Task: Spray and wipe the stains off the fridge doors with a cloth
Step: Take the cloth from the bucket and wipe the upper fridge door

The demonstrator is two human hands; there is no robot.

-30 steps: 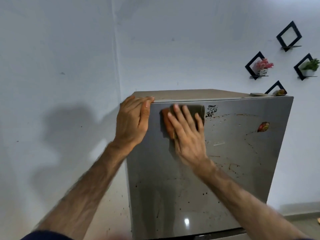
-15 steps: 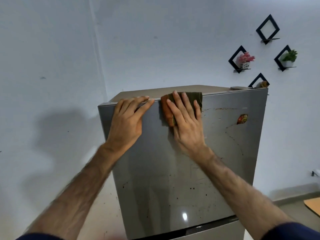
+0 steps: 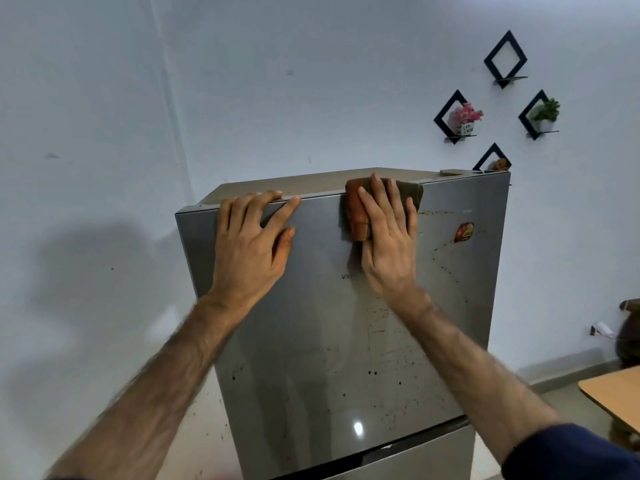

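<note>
The grey fridge's upper door (image 3: 311, 341) fills the middle of the head view, with brown streaks and dark specks on its right and lower parts. My right hand (image 3: 386, 237) lies flat on an orange and olive cloth (image 3: 356, 211), pressing it against the door's top edge. My left hand (image 3: 252, 244) rests spread on the door's upper left, fingertips hooked over the top edge. A red sticker (image 3: 464, 232) sits right of the cloth. No spray bottle is in view.
The lower fridge door (image 3: 415, 462) starts below a dark gap. Black diamond wall shelves (image 3: 455, 117) with small plants hang at the upper right. A wooden table corner (image 3: 613, 393) and a dark pot (image 3: 628, 341) stand at the right. White wall lies left.
My right hand has slid the cloth up from below the top edge onto it, covering the black mark near the top. My left hand keeps its hold on the door's top edge.
</note>
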